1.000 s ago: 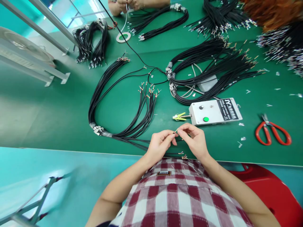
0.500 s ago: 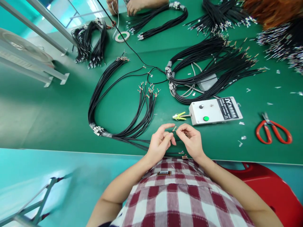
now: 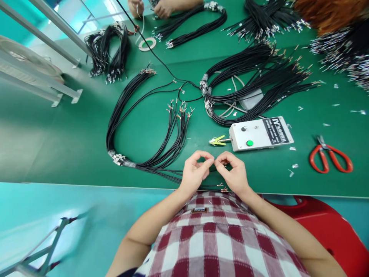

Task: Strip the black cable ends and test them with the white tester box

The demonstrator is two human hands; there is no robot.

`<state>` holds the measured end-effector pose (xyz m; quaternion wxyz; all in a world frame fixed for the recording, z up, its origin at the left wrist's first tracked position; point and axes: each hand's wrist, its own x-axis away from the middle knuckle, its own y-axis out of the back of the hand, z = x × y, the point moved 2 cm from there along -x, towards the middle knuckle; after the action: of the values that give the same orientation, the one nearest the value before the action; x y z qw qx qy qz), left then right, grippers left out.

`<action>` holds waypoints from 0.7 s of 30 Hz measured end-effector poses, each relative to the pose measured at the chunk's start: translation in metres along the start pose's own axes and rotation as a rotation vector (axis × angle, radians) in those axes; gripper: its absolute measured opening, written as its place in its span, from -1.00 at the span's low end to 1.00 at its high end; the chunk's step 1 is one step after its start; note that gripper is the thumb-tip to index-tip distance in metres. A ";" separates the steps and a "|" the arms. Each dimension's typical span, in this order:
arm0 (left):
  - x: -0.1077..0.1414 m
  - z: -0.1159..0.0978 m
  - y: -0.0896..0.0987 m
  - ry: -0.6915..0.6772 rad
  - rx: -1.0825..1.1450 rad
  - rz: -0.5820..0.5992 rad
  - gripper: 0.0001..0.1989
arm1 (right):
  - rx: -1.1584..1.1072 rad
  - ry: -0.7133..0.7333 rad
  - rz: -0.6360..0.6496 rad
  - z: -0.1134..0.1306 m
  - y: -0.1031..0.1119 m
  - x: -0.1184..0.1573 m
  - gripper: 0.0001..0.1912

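My left hand [image 3: 196, 169] and my right hand [image 3: 231, 171] meet fingertip to fingertip over the table's front edge, each in a pinch. A black cable's end lies between them; its thin wires are mostly hidden by the fingers. Black cables [image 3: 158, 166] run from a bundle on the left to under my left hand. A few stripped ends [image 3: 224, 189] lie just below my right hand. Behind my hands sits a white box [image 3: 253, 135] with a green button and a yellow-green clip [image 3: 217, 141] at its left end.
Red-handled cutters [image 3: 330, 156] lie at the right. More black cable bundles [image 3: 239, 69] and a tape roll [image 3: 147, 44] are farther back. Another person's hands [image 3: 164, 8] work at the far edge. A red stool [image 3: 323, 227] stands beside me at the right.
My left thumb and index finger have closed into a pinch and moved to my right fingertips. The wire ends that showed between my hands are now covered.
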<state>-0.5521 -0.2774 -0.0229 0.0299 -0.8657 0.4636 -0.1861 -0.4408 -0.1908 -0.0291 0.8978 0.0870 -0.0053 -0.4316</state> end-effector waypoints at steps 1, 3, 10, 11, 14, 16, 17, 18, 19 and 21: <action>0.000 0.001 0.000 -0.007 -0.001 -0.032 -0.71 | 0.019 0.022 -0.002 0.000 0.000 0.000 -0.86; -0.001 0.002 0.001 -0.010 -0.012 -0.062 -0.69 | 0.056 0.067 -0.010 0.001 0.002 -0.001 -0.85; -0.010 0.002 0.006 0.016 0.036 -0.056 -0.63 | 0.485 0.231 0.051 0.008 0.023 -0.003 -0.90; -0.011 0.002 0.006 0.017 0.039 -0.051 -0.63 | 0.612 0.298 0.052 0.012 0.024 -0.003 -0.84; -0.013 0.004 0.006 0.016 0.014 -0.027 -0.61 | 0.907 0.484 0.125 0.022 0.019 -0.005 -0.82; -0.014 0.005 0.006 0.014 -0.015 -0.010 -0.61 | 0.982 0.553 0.203 0.024 0.013 -0.008 -0.81; -0.015 0.006 0.006 0.014 -0.026 -0.003 -0.61 | 1.001 0.574 0.225 0.023 0.011 -0.010 -0.78; -0.016 0.006 0.006 0.013 -0.028 0.002 -0.61 | 1.018 0.590 0.233 0.022 0.011 -0.012 -0.75; -0.018 0.007 0.007 0.009 -0.023 0.001 -0.60 | 1.032 0.603 0.226 0.020 0.012 -0.014 -0.74; -0.023 0.006 0.010 -0.005 0.008 -0.018 -0.58 | 1.060 0.613 0.171 0.018 0.017 -0.019 -0.76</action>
<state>-0.5691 -0.2646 -0.0378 0.0329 -0.8703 0.4548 -0.1862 -0.4411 -0.1678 -0.0077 0.7246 0.6406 0.0324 -0.2521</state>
